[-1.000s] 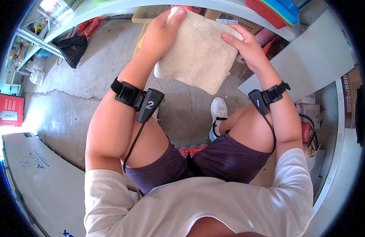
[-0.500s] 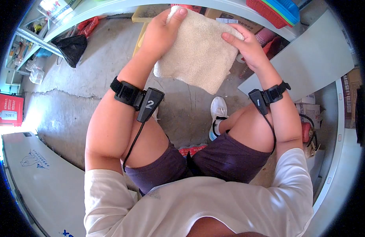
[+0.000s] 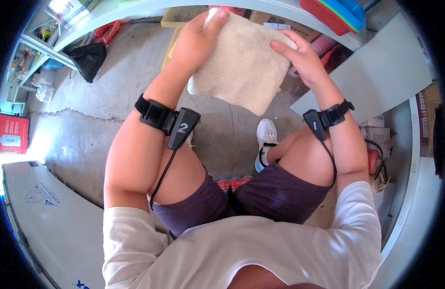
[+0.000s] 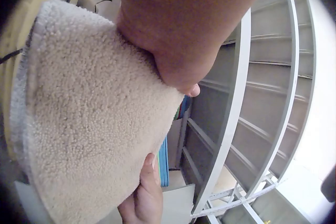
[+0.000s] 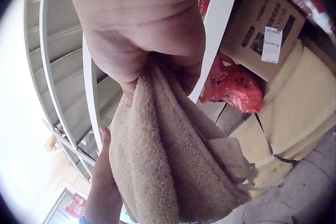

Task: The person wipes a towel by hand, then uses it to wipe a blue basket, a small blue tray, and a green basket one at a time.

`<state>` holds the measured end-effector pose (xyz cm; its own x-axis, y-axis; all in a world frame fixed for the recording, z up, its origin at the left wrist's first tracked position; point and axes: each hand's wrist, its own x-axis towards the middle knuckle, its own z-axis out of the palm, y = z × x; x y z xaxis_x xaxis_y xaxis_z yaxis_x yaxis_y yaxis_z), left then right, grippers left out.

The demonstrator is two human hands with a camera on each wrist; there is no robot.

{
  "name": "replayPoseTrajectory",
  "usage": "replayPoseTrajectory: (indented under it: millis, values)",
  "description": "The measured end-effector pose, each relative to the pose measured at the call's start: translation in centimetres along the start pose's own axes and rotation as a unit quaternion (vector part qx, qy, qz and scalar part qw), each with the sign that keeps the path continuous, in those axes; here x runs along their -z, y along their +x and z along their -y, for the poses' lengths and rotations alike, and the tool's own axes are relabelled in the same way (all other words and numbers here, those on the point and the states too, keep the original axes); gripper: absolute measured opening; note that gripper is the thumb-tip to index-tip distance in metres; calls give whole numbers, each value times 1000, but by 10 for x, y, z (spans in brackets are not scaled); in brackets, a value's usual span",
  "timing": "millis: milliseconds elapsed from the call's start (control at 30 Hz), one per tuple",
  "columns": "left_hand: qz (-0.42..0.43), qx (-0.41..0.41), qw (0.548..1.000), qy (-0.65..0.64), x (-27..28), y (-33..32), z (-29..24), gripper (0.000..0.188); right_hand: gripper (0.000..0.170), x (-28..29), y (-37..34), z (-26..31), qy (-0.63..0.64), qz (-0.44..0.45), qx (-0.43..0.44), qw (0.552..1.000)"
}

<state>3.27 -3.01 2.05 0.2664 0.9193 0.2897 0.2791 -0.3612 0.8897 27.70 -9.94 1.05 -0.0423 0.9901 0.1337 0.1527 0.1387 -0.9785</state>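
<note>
The left hand (image 3: 196, 44) and right hand (image 3: 304, 59) grip a beige cloth (image 3: 246, 62) between them, above the grey floor (image 3: 131, 62).

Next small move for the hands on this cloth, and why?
I'd ease the right hand slightly outward, keeping the left hand where it is. Both hands grip the cloth near its upper edge, but the right wrist view shows it gathered in folds below the right hand; a gentle pull should probably flatten them.

From here, beige terry cloth (image 3: 246, 62) hides most of the left hand (image 3: 194, 45)'s fingers; the white paper label (image 5: 272, 44)'s print is too small.
</note>
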Motion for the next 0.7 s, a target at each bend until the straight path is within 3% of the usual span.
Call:
replayPoseTrajectory:
  millis: [700]
  values:
    - [2, 4, 1000, -6, 1, 0, -1, 54, 37, -1, 0, 1, 5, 8, 1, 1000]
